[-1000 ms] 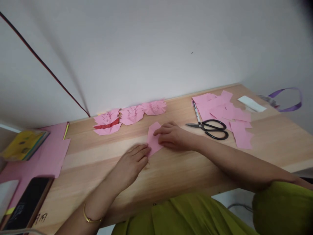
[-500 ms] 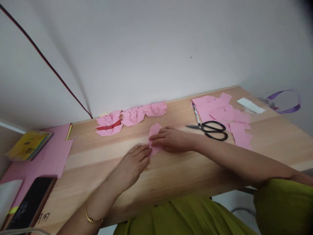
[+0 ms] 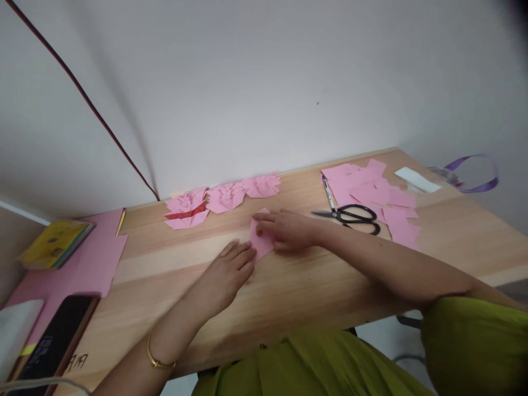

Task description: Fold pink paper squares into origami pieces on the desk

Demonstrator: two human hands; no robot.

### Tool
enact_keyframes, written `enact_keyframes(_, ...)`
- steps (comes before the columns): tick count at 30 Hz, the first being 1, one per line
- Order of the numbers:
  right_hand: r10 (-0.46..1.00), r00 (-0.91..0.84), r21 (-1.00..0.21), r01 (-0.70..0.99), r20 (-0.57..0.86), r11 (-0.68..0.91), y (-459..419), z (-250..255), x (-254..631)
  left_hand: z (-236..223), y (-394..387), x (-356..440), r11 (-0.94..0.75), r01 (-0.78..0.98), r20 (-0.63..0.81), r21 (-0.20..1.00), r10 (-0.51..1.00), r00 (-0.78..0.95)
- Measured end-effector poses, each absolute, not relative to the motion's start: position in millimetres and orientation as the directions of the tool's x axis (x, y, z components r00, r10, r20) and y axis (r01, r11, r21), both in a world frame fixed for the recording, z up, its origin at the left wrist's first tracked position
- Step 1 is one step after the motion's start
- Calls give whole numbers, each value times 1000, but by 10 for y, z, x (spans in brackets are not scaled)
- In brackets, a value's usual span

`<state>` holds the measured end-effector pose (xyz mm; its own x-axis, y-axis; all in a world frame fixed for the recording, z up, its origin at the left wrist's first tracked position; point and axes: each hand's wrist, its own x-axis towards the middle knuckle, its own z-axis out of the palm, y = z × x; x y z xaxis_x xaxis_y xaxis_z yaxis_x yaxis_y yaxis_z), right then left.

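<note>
A small folded piece of pink paper lies flat on the wooden table between my hands. My left hand rests at its left edge, fingers stretched out flat with the fingertips touching it. From the right, my right hand lies over the paper. Its index finger reaches to the upper edge, and the other fingers are bent and apart on the surface. Part of the paper is hidden beneath the fingers. Just right of my right hand are black-handled scissors, partly covered by my forearm.
Pink cut-paper pieces stand in a row along the wall, one with a red strip. Pink sheets and a pen lie at the right. A yellow packet and a dark phone-like object are at the left.
My right index finger has moved up to the paper's top edge, and the fingers have spread, showing more of the paper. My left hand stays at the left edge. The view has shifted slightly.
</note>
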<state>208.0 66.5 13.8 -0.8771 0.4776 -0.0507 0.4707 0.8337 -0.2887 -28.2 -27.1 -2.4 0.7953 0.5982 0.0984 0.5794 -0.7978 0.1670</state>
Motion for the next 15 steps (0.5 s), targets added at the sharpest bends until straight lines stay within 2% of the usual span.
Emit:
enact_keyframes(4, 479, -875, -312, 475, -70, 823, 678, 198, 2065, 69, -230, -230, -780, 600, 76, 181, 619, 782)
enact_keyframes(8, 498, -865, -411, 474, -55, 779, 700, 234, 2037, 127, -192, -200, -774, 599, 20, 204, 615, 788)
enact_keyframes(12, 570, -821, -495, 508, -30, 705, 736, 184, 1966, 100, -197, -210, -776, 596, 59, 207, 618, 784)
enact_keyframes(15, 650, -760, -479, 571, -1, 667, 749, 114, 1871, 84, -214, -216, -782, 589, 95, 205, 615, 783)
